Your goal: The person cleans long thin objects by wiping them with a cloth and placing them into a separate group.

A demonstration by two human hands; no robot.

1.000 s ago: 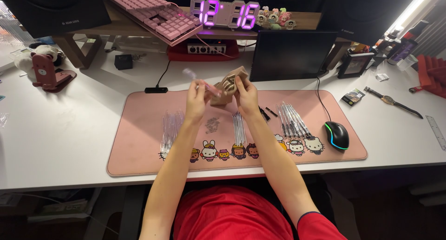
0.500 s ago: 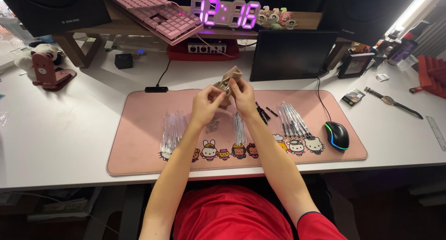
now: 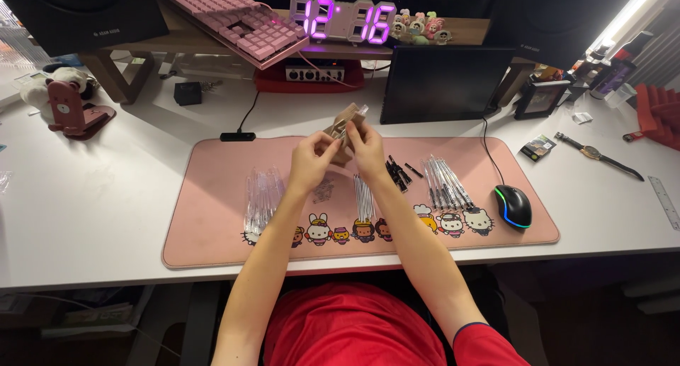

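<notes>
Tan, a small box (image 3: 345, 128) sits clamped between the left hand (image 3: 312, 162) and right hand (image 3: 367, 148), raised above the pink mat (image 3: 212, 196) on the white worktop (image 3: 92, 189). Clear pen tubes (image 3: 261, 196) lie at eight o'clock of the hands, a mouse (image 3: 513, 206) at four.

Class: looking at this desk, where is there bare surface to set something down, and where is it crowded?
Bare: white desk left of the pink mat; mat strip between clear tubes and its left edge. Crowded: mat centre under both hands, by pens and mouse.
</notes>
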